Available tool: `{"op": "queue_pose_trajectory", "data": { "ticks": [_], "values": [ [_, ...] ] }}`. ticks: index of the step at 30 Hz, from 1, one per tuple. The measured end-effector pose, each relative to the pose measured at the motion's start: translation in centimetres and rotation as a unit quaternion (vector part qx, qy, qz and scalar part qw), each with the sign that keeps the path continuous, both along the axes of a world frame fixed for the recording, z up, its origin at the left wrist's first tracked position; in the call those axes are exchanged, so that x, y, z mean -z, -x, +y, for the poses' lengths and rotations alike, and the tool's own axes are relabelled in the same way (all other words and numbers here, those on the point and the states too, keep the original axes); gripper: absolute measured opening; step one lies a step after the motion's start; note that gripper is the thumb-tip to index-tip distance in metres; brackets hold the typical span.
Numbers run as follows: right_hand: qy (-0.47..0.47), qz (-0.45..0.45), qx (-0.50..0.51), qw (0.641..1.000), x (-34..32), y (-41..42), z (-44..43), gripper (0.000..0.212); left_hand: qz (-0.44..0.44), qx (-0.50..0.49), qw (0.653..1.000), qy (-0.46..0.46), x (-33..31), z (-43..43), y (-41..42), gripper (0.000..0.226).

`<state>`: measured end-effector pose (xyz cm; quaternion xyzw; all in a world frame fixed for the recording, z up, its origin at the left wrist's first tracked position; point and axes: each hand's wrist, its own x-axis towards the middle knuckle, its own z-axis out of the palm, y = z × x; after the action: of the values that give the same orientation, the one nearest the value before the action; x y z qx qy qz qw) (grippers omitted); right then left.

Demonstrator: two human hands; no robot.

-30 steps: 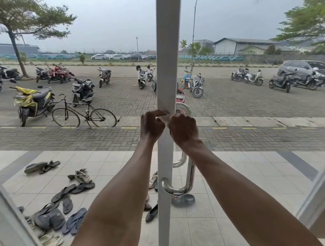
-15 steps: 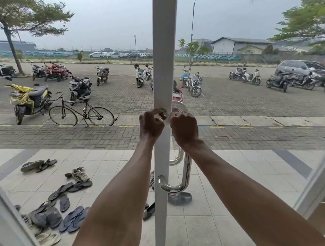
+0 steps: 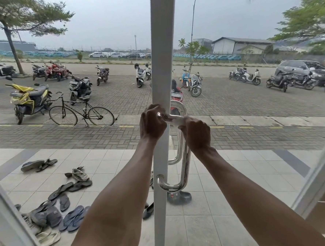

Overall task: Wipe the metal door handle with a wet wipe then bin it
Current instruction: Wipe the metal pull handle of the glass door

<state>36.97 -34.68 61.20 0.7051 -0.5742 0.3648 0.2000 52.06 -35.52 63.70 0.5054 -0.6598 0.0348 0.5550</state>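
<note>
A polished metal door handle (image 3: 185, 163) runs down the white frame (image 3: 162, 46) of a glass door, curving into the frame at its lower end. My left hand (image 3: 151, 123) and my right hand (image 3: 196, 135) are raised in front of the handle's upper end. Between them stretches a small white wet wipe (image 3: 174, 120); each hand pinches one end of it. The wipe hangs just in front of the frame and handle; whether it touches the metal I cannot tell. No bin is in view.
Through the glass lie a tiled porch with several sandals and shoes (image 3: 67, 197), a bicycle (image 3: 81, 112) and parked scooters (image 3: 29, 98) on brick paving. A second white frame (image 3: 317, 180) slants at the lower right.
My hands have drawn apart, the right one moving right and down. The white wipe, hidden in the fingers before, now shows stretched between them.
</note>
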Motion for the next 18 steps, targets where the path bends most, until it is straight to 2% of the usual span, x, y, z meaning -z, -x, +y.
{"op": "queue_pose_trajectory", "data": {
  "ticks": [4,7,12,18],
  "values": [
    [-0.006,0.03,-0.02,0.999,-1.2,-1.7,-0.3,0.031,-0.002,0.017,1.0,-0.001,0.2,0.2,-0.4,0.039],
    [0.005,0.046,-0.028,0.999,-0.8,-2.3,-0.6,0.038,0.001,0.031,0.999,0.008,0.1,0.1,-0.5,0.043],
    [0.02,-0.074,-0.014,0.997,1.3,-0.8,-0.4,0.042,-0.015,0.038,0.999,0.018,-0.1,0.4,0.0,0.04],
    [0.006,-0.113,-0.009,0.994,1.3,-0.4,0.3,0.032,-0.011,0.027,0.999,0.029,0.3,-0.1,0.3,0.034]
  ]
}}
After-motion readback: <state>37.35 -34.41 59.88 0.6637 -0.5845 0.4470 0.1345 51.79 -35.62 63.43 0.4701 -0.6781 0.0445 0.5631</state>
